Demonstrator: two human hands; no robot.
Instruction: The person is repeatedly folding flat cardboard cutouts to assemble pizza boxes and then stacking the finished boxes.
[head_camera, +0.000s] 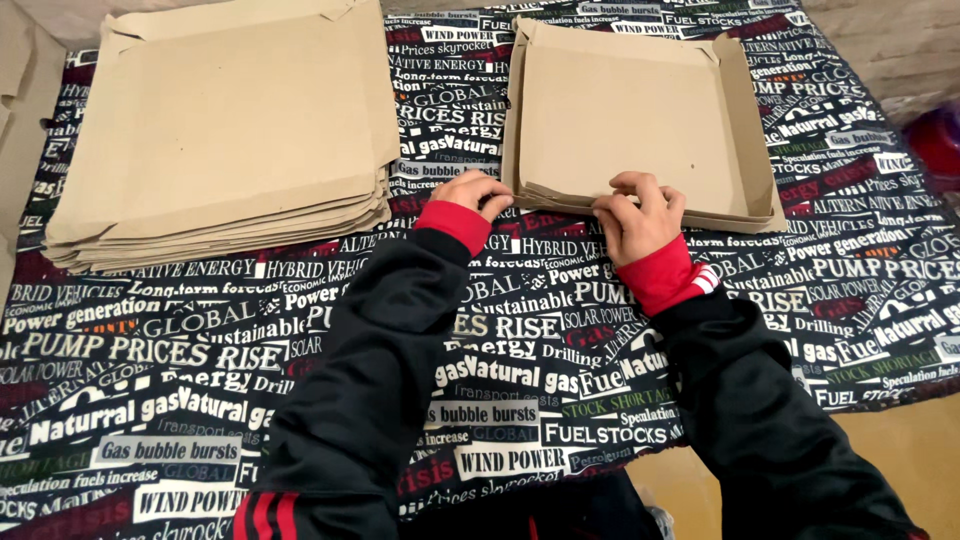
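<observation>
A shallow brown cardboard tray (640, 120) with folded-up side walls lies on a black cloth printed with white text (200, 350). My left hand (472, 192) grips the tray's near edge at its left corner, fingers curled. Further right on that same near flap, my right hand (638, 215) pinches the cardboard. Both arms wear black sleeves with red cuffs. To the left lies a stack of flat brown cardboard sheets (230, 130), apart from both hands.
More flat cardboard (20, 120) lies off the cloth at the far left. A red and purple object (935, 140) sits at the right edge. Bare tan floor (900, 450) shows at the lower right beyond the cloth.
</observation>
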